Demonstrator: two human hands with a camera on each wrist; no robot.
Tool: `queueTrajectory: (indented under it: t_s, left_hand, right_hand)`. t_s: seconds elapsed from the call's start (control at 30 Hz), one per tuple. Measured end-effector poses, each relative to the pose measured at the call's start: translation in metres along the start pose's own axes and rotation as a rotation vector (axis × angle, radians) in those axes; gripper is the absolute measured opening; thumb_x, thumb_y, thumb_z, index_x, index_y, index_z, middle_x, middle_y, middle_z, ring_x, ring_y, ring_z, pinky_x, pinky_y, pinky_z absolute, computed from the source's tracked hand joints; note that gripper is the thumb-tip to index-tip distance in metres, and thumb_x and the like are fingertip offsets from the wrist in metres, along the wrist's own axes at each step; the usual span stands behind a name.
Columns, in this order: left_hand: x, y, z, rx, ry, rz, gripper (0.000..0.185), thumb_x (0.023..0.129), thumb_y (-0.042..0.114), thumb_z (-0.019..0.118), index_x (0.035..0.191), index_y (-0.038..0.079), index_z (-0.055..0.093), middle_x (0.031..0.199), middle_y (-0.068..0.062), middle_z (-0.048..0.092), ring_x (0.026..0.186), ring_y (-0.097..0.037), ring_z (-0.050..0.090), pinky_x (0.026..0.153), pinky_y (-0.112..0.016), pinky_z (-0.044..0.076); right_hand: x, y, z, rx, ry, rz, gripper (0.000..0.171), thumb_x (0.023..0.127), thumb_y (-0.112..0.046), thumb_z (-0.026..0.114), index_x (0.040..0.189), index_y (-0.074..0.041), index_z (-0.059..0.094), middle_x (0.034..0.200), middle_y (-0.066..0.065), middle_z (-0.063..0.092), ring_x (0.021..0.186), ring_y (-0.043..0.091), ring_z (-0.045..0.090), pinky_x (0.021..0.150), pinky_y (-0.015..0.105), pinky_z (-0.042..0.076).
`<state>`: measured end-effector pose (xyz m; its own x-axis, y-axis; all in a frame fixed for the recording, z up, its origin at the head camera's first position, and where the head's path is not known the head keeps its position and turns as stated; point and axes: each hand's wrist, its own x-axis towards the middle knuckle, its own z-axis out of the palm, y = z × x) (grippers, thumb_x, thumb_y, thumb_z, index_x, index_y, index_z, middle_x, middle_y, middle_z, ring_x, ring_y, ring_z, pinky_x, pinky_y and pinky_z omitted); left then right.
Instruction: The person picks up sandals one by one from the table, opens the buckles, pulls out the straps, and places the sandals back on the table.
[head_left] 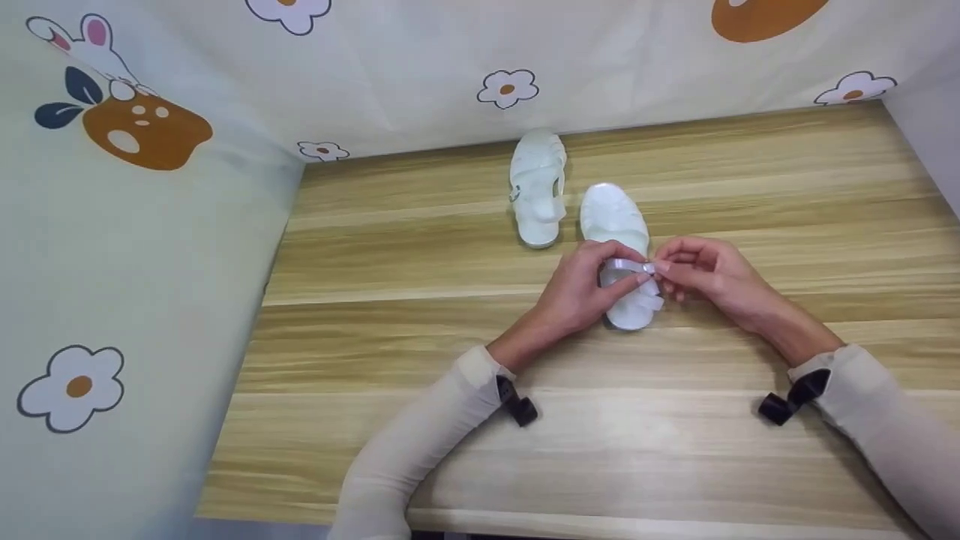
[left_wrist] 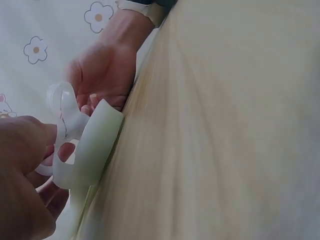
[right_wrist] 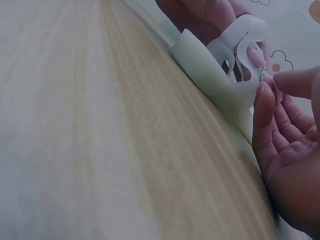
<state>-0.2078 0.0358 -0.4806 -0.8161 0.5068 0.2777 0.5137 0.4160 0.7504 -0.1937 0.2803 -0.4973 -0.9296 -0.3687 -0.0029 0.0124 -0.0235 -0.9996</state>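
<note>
A white sandal lies on the wood-grain table, toe pointing away. Its ankle strap is raised over the foot opening, with a small shiny buckle at the right side. My left hand pinches the strap beside the buckle between thumb and forefinger. From the right, my right hand pinches the strap's end at the buckle with thumb and forefinger. In the right wrist view, the pinching fingertips meet at the strap, and the sandal's heel faces the camera. The left wrist view shows the strap looping above the heel.
A second white sandal rests to the left and farther back, its toe toward the wall. Behind the table hangs a pale cloth printed with flowers and fruit. Black wrist devices sit on both beige sleeves.
</note>
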Motion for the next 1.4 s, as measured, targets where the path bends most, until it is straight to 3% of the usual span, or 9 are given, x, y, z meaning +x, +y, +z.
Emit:
queueTrajectory:
  t_s: [0.3, 0.53, 0.8, 1.13, 1.4]
  left_hand:
    - [0.0, 0.0077, 0.0046, 0.065, 0.041, 0.055, 0.02, 0.102, 0.027, 0.077, 0.118, 0.015, 0.079, 0.117, 0.004, 0.081, 0.116, -0.014, 0.067, 0.106, -0.023, 0.048]
    - [-0.0002, 0.0091, 0.0064, 0.1, 0.043, 0.051, 0.021, 0.103, 0.029, 0.077, 0.118, 0.015, 0.079, 0.117, 0.004, 0.081, 0.116, -0.013, 0.066, 0.105, -0.021, 0.048]
    - [0.0011, 0.0069, 0.0049, 0.084, 0.04, 0.048, 0.021, 0.102, 0.03, 0.078, 0.118, 0.016, 0.078, 0.118, 0.006, 0.082, 0.113, -0.011, 0.066, 0.101, -0.02, 0.048]
    - [-0.0008, 0.0019, 0.0024, 0.076, 0.038, 0.079, 0.019, 0.103, 0.027, 0.076, 0.117, 0.014, 0.078, 0.118, 0.003, 0.082, 0.115, -0.014, 0.067, 0.105, -0.023, 0.049]
    - [-0.0012, 0.0039, 0.0036, 0.097, 0.031, 0.096, 0.021, 0.103, 0.027, 0.076, 0.119, 0.013, 0.077, 0.119, 0.002, 0.081, 0.116, -0.015, 0.067, 0.107, -0.022, 0.048]
  right_hand:
    - [-0.0006, -0.0021, -0.0014, -0.018, 0.029, -0.003, 0.022, 0.105, -0.003, 0.068, 0.116, 0.016, 0.064, 0.085, 0.003, 0.072, 0.069, 0.01, 0.065, 0.06, 0.023, 0.057]
    - [-0.0011, -0.0024, -0.0016, -0.033, 0.082, 0.015, 0.023, 0.102, -0.007, 0.074, 0.115, 0.012, 0.071, 0.085, 0.002, 0.078, 0.065, 0.008, 0.067, 0.057, 0.023, 0.056]
    - [-0.0018, -0.0028, -0.0042, 0.146, 0.029, 0.011, 0.023, 0.106, -0.001, 0.065, 0.121, 0.016, 0.067, 0.095, 0.006, 0.079, 0.075, 0.012, 0.069, 0.064, 0.023, 0.06]
    - [0.0015, -0.0004, -0.0048, 0.047, 0.024, 0.034, 0.021, 0.102, -0.002, 0.072, 0.114, 0.015, 0.069, 0.09, 0.004, 0.077, 0.072, 0.009, 0.068, 0.064, 0.022, 0.06]
    - [0.0015, 0.0021, -0.0036, 0.071, 0.041, 0.043, 0.015, 0.103, -0.002, 0.071, 0.114, 0.008, 0.074, 0.09, -0.001, 0.08, 0.073, 0.005, 0.067, 0.064, 0.019, 0.057]
